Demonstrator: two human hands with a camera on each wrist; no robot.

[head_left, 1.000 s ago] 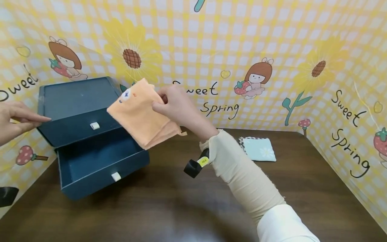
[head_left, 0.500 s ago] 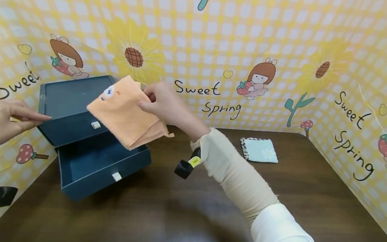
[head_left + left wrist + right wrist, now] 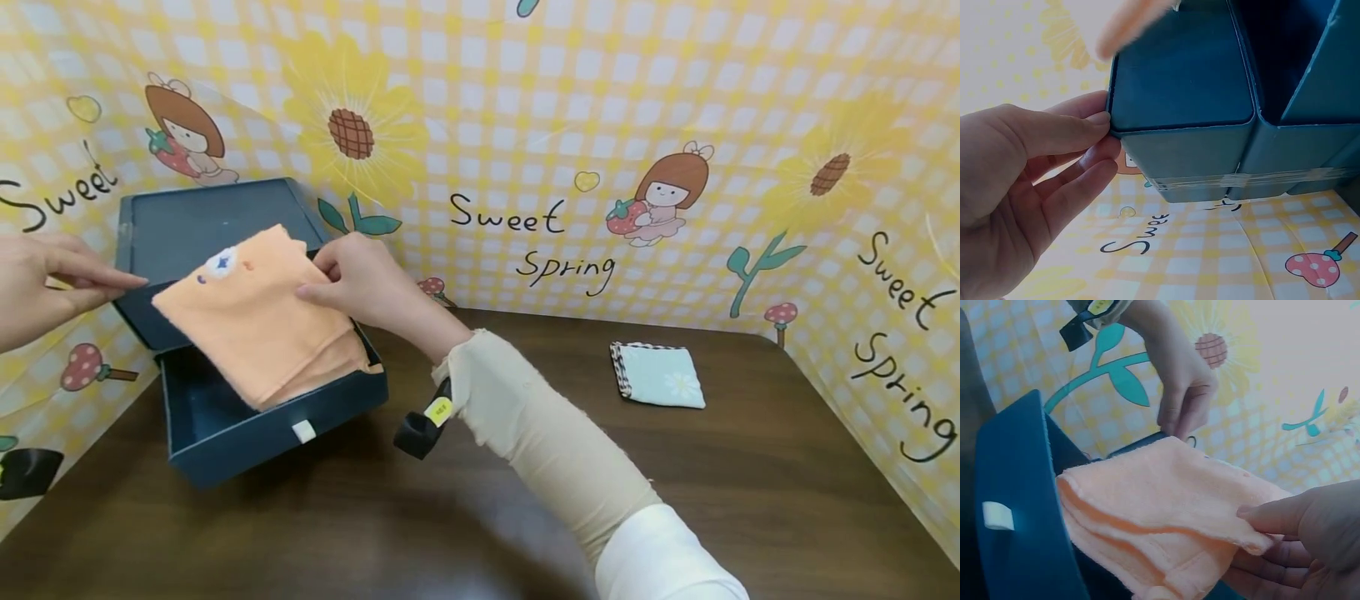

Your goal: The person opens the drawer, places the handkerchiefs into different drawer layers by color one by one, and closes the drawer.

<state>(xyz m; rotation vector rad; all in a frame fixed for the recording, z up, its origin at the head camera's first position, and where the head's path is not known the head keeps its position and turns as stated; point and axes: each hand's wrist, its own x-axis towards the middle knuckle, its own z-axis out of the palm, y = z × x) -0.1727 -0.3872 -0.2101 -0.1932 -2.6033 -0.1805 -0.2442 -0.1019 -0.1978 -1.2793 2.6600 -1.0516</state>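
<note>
My right hand (image 3: 367,279) pinches a folded orange towel (image 3: 262,321) by its right edge, thumb on the near side. The towel has a small white and blue embroidered patch near its far corner. It hangs tilted over the pulled-out lower drawer (image 3: 277,437) of a dark blue drawer box (image 3: 217,225), its lower end within the drawer's rim. In the right wrist view the towel's folded layers (image 3: 1135,531) show beside the drawer front. My left hand (image 3: 1041,162) grips the box's upper front corner between thumb and fingers; the upper drawer is closed.
A folded light blue cloth (image 3: 660,375) with a checked edge lies on the right of the brown wooden table (image 3: 525,525). A yellow checked cloth (image 3: 510,125) with printed figures stands as a wall around the back and sides. White pull tabs (image 3: 303,431) stick out of the drawer fronts.
My right hand has carried the orange towel leftward and down, from above and beside the box to over the lower drawer. My left hand has stayed at the box's corner.
</note>
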